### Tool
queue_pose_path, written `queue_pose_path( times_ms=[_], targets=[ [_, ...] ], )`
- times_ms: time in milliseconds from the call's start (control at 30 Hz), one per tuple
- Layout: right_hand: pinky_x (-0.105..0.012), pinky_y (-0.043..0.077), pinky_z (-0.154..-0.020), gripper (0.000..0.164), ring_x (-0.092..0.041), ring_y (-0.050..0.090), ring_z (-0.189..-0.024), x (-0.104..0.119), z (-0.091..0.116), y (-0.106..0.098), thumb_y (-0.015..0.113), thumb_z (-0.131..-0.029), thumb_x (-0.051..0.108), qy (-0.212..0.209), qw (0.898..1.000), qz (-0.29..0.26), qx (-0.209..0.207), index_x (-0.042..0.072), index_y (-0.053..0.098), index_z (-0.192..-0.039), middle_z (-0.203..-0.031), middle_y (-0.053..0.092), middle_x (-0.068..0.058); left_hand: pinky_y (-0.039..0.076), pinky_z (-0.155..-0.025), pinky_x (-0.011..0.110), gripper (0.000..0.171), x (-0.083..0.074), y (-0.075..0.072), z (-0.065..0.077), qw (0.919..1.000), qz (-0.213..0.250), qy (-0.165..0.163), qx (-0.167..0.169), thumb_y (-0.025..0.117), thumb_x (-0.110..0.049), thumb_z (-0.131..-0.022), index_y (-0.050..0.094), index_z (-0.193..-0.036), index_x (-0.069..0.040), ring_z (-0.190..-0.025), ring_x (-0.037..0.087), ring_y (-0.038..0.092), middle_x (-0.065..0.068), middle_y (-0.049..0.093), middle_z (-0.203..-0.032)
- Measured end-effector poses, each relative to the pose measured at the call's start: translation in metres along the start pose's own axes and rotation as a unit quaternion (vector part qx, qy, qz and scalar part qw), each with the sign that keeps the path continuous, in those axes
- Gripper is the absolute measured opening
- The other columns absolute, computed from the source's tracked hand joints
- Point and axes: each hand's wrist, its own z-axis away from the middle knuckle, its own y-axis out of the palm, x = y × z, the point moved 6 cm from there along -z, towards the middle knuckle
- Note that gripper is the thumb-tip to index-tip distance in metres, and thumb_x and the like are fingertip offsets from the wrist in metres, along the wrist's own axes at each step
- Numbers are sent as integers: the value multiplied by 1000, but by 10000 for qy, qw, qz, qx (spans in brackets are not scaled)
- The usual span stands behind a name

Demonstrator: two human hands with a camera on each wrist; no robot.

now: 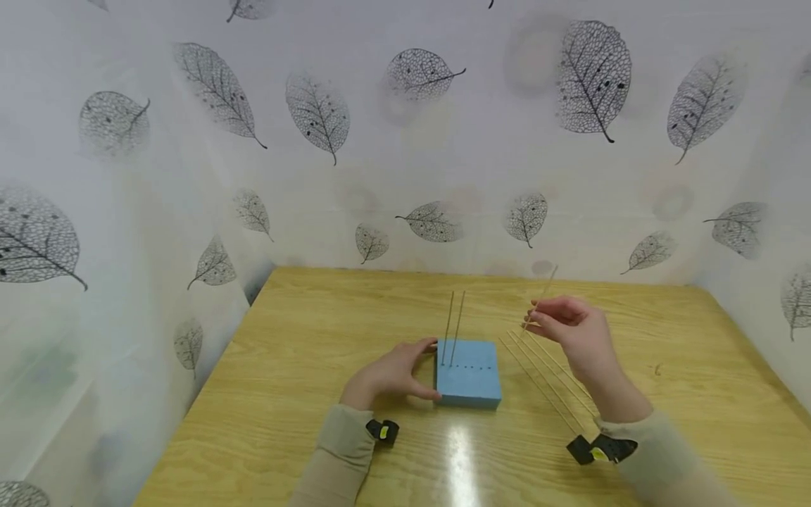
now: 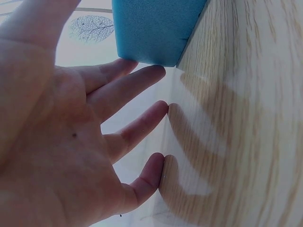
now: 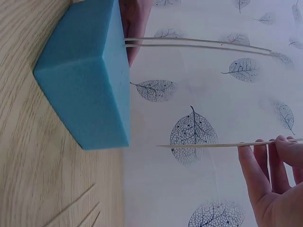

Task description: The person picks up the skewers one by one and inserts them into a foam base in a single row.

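Blue block (image 1: 469,386): lay between wide-spread left hand (image 1: 394,370), touching it, and right hand (image 1: 581,338), pinching thin stick (image 3: 203,145).

The person wears beige sleeves (image 1: 347,443) and black wrist straps (image 1: 619,448) with small yellow markings (image 1: 598,454)

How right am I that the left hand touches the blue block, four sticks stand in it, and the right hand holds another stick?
Not four: the head view shows two sticks standing in the blue block. The rest is right: the left hand touches the block, the right hand holds another stick.
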Motion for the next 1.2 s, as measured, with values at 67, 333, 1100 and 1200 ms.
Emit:
queue_pose_path(
  times_ms=[67,333,1100,1200],
  targets=[
    [-33,61,-77,25,-12,74,-83,-1,1,6,64,-89,-10,-4,9999,-102,9,11,75,-96,-93,75,2,26,-122,50,105,0,1,0,10000,11,-9,2,84,-44,-76,25,-157,-13,-146,27,33,1,43,-155],
    [-33,62,-78,23,-12,73,-84,-11,2,40,64,-90,-9,172,9997,37,150,11,74,-93,-92,75,4,24,-122,51,106,2,1,-1,10000,14,10,13,84,-45,-76,25,-158,-14,-147,29,31,1,42,-156],
    [-32,62,-78,11,-12,73,-82,-33,6,79,62,-91,-9,453,9977,397,320,-8,69,-99,-90,73,8,27,-121,49,104,0,0,-3,9999,-65,159,-15,84,-47,-75,28,-156,-13,-145,26,36,1,44,-155],
    [-34,62,-78,12,-13,73,-82,-34,5,80,63,-91,-8,423,9979,377,309,-2,72,-96,-90,74,6,27,-122,48,104,0,0,-3,9999,-41,167,-17,84,-46,-75,28,-156,-12,-145,25,36,1,44,-155]
  ],
)
